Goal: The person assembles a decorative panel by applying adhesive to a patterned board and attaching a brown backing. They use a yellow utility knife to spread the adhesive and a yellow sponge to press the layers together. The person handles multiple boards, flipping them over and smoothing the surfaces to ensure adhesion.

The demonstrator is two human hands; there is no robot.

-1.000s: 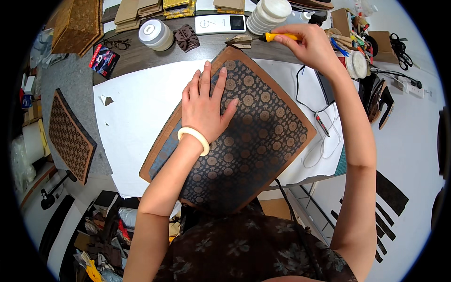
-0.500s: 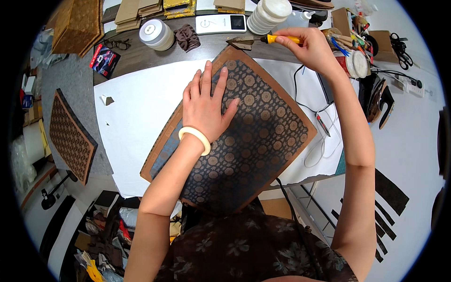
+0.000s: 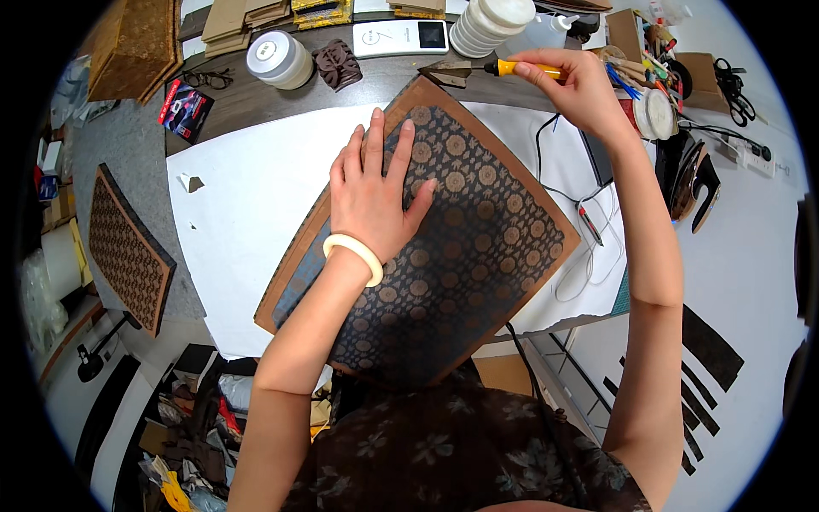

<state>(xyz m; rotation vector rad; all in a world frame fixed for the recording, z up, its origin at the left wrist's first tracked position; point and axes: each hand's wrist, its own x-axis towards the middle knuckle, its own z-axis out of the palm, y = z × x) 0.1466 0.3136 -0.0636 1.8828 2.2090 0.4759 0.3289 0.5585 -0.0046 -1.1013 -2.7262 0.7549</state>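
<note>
My left hand (image 3: 368,192), with a cream bangle at the wrist, lies flat with fingers spread on a dark panel (image 3: 486,209). That panel carries a brown flower-medallion pattern and a brown border; it sits askew on a white sheet (image 3: 222,230). Beyond the panel's far corner, my right hand (image 3: 578,90) grips the yellow handle of a tool (image 3: 523,69). Its dark metal end points left, beside a flat, pointed metal piece (image 3: 450,73). Whether the two are joined, or touch the panel, I cannot tell.
A lidded white tub (image 3: 280,60), a brown fabric bundle (image 3: 338,66) and a white device (image 3: 401,38) line the back. Stacked white containers (image 3: 490,26) stand near the tool. A red-and-black pen-like tool (image 3: 589,224) and cords lie right. Another patterned panel (image 3: 128,247) is at left.
My right hand and the yellow-handled tool have shifted slightly right. The view has shifted a little too. My left hand stays on the panel.
</note>
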